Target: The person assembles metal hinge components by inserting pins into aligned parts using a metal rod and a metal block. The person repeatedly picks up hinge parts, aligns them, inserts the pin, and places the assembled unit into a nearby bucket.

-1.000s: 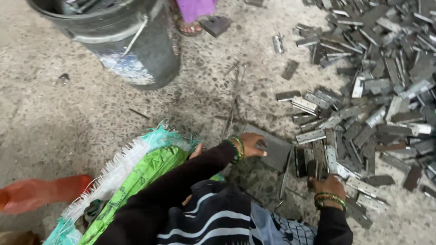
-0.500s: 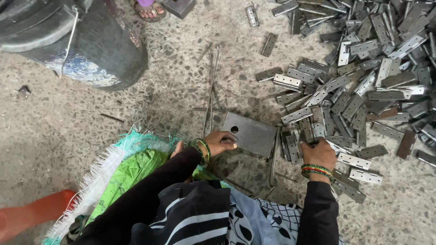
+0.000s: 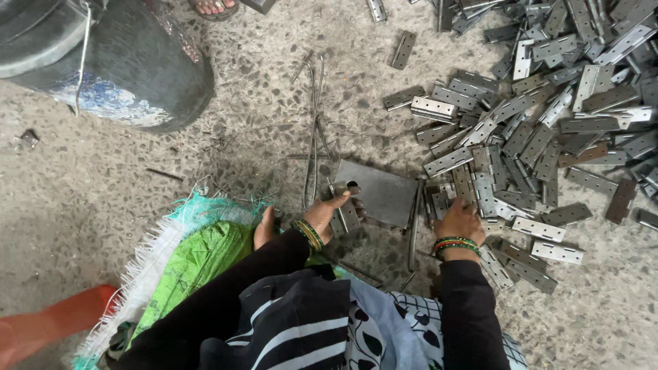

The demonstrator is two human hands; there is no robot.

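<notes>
Right hand [image 3: 458,219] fingertips hidden among hinges [image 3: 534,123]

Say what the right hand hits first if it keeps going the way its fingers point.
Likely the pile of metal hinges: the right hand already rests on its near edge, fingers pointing up-frame into it. Depth unclear.

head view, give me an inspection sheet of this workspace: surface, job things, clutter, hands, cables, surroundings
surface: speckled concrete floor, bare and dusty.
job's things: grey metal plate flat on the floor; hinge piece at the left hand; heap of metal hinges spread to the right.
clutter: bent wire rods; loose thin pins near the plate.
grippers: left hand on the hinge piece at the plate's edge; right hand resting on hinges at the heap's edge.
cables: nothing seen.
surroundings: dark bucket upper left; green woven sack under the person; another person's sandalled foot at the top.
</notes>
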